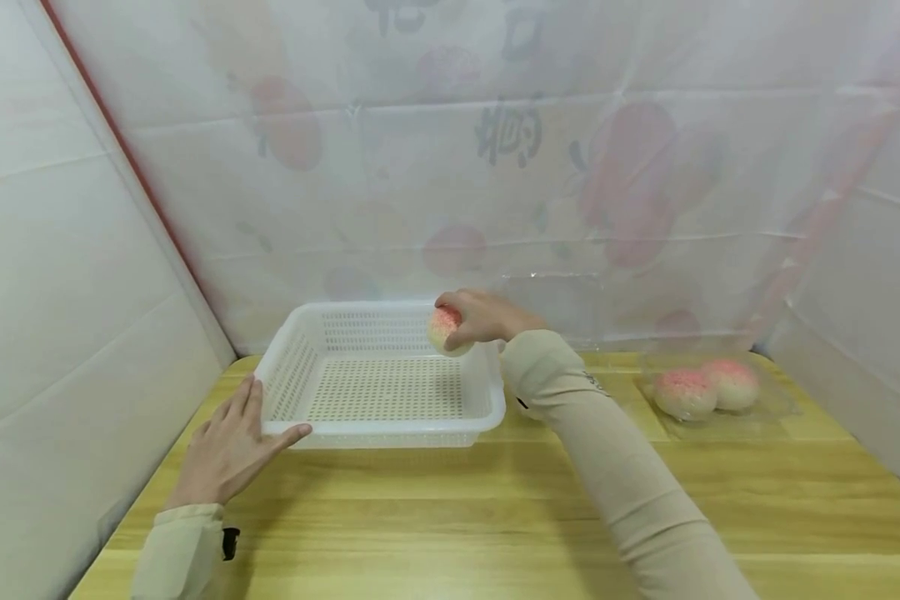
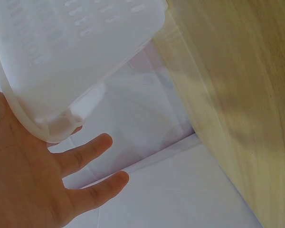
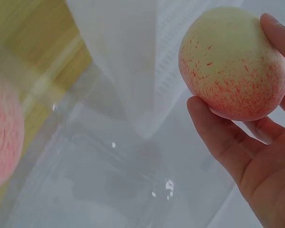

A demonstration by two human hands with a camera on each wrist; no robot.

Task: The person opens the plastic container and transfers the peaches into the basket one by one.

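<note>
The peach sat clamped in the fingers of the right hand, thumb on one side and the curled fingers cupping the other, held in the air above the far right corner of the white basket. It did not yet touch the perforated floor below it. The wrist view showed the grip closing only on the rounded flanks, so a slackened thumb could probably let the fruit roll out and drop onto the hard plastic, bruising it or bouncing it over the low rim.

The left hand lay flat against the basket's near left corner, fingers straight and spread, the thumb touching the rim. That light contact seemed to be all that steadied the basket; a knock from the descending sleeve might slide it across the wooden surface.

To the right, well apart from the basket, two more peaches rested in a clear plastic tray. The forearm passed near that tray, and a careless sweep back could likely catch its flimsy edge and tip the fruit out.
</note>
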